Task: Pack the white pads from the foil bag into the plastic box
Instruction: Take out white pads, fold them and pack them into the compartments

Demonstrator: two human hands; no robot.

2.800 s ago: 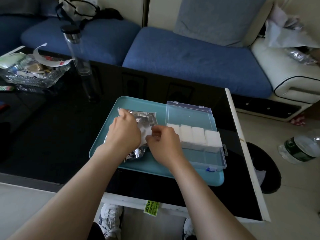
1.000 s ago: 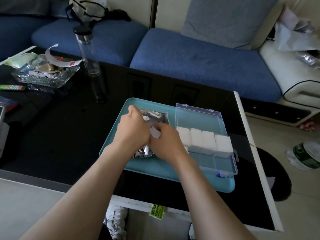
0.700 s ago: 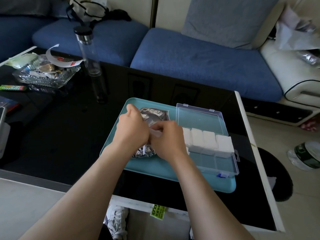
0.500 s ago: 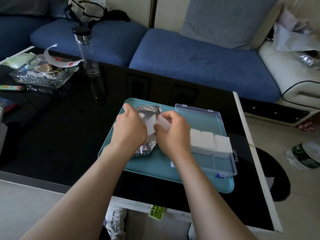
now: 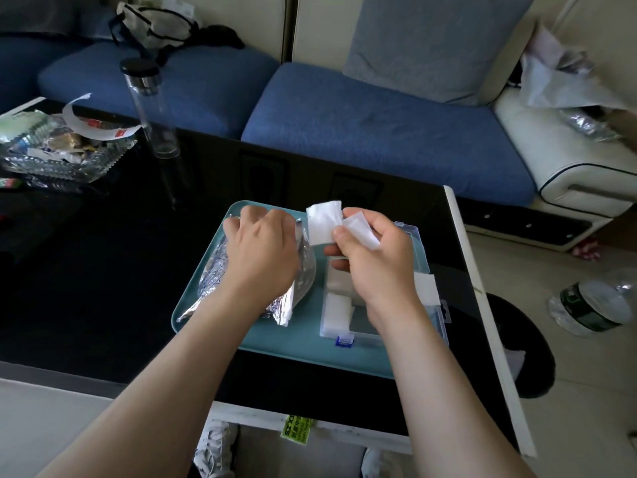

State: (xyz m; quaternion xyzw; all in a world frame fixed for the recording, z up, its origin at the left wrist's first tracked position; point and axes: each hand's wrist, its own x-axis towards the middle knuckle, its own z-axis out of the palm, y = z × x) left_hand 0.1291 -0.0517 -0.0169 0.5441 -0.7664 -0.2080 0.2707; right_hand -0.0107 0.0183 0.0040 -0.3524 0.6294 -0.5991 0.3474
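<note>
My right hand point(image 5: 372, 257) is raised above the clear plastic box point(image 5: 435, 317) and pinches white pads point(image 5: 324, 222) between thumb and fingers; a second pad edge shows over its knuckles. My left hand point(image 5: 262, 250) presses down on the crinkled foil bag point(image 5: 305, 270), which lies on the left half of the teal tray point(image 5: 296, 339). The open box sits on the tray's right half with white pads point(image 5: 337, 310) inside, partly hidden by my right wrist.
A black glass table point(image 5: 103, 270) carries the tray, a tall clear bottle point(image 5: 151, 108) and a glass dish of wrappers point(image 5: 62, 146) at far left. A blue sofa point(image 5: 379, 125) stands behind. A plastic bottle point(image 5: 593, 305) lies on the floor at right.
My right hand has drawn white pads out of the foil bag and lifted them up and rightward, over the box. My left hand has stayed on the bag.
</note>
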